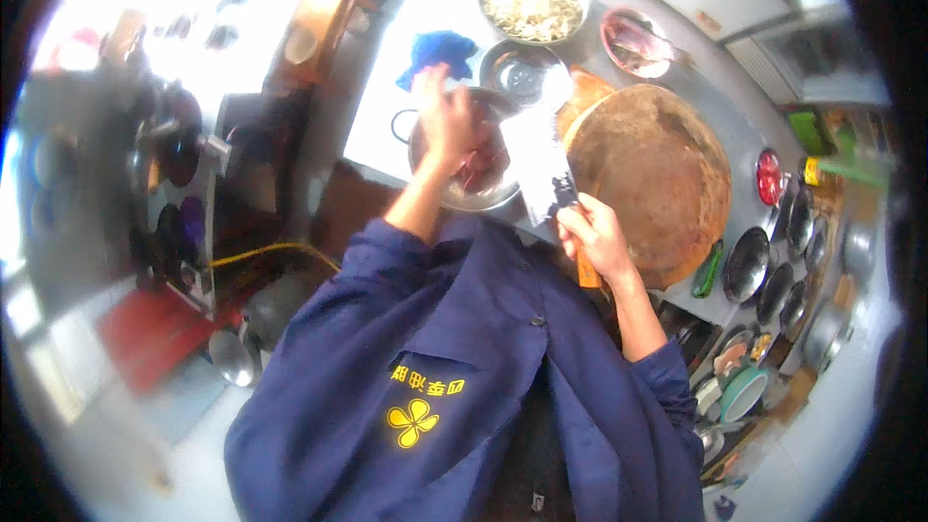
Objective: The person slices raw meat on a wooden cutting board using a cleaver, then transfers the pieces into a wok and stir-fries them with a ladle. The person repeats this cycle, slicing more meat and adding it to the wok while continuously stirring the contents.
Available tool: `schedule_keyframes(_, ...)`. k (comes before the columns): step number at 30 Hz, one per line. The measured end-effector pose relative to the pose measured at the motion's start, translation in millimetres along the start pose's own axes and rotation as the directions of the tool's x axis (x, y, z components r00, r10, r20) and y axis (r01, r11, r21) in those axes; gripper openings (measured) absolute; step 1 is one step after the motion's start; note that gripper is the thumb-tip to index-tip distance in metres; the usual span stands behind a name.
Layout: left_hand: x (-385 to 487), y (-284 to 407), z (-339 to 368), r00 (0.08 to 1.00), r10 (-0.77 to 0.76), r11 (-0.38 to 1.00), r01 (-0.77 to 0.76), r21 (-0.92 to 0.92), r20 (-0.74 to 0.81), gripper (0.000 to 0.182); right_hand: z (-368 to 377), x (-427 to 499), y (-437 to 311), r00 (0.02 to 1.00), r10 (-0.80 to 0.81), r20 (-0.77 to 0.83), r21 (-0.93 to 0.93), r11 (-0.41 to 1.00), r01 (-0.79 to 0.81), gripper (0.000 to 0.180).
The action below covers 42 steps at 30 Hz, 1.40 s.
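My right hand (598,238) grips the wooden handle of a cleaver (540,159), whose broad bright blade points away from me, beside a round wooden chopping block (649,181). Over a metal bowl (500,197) is my left hand (446,119), fingers apart and blurred. Dark red pieces (484,159), perhaps meat, lie in that bowl. A blue cloth or bag (438,54) lies just beyond my left fingertips. Behind the bowl is a smaller metal bowl (518,76), which looks to hold clear liquid.
A large metal bowl of pale sliced food (533,3) stands at the back, near a pink-rimmed bowl (636,43). A green-handled tool (708,270) lies right of the block. Several dark bowls (747,264) line the right side. A yellow cord or hose (272,250) runs at left.
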<state>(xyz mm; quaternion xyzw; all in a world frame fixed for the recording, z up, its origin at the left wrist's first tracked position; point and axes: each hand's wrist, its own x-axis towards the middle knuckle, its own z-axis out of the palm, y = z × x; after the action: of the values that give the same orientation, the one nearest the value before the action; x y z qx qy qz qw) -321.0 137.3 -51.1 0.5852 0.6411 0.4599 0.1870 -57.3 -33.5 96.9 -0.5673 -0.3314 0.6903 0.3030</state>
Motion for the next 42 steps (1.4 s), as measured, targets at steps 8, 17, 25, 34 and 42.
schedule_keyframes(8,145,-142,57,0.801,-0.145,0.966,0.242,-0.093,0.581,0.060,-88,-88,42,0.776,-0.119,-0.619,0.065,0.977,0.202,0.015)
schedule_keyframes(17,36,116,72,0.754,0.307,0.928,-0.101,-0.359,0.580,0.041,-134,-164,105,0.613,-0.002,-0.790,0.217,0.934,0.283,0.013)
schedule_keyframes(25,-153,198,157,0.640,0.416,0.818,-0.574,0.040,0.646,0.019,-148,-183,141,0.601,0.010,-0.799,0.218,0.937,0.274,0.017)
schedule_keyframes(34,-230,301,124,0.587,0.693,0.718,-0.507,-0.477,0.419,0.013,-143,-194,128,0.864,-0.253,-0.434,0.196,0.910,0.365,0.010)
schedule_keyframes(42,-192,213,138,0.677,0.346,0.800,-0.574,0.173,0.650,0.020,-175,-140,121,0.538,-0.716,-0.445,-0.764,0.617,0.188,0.061)
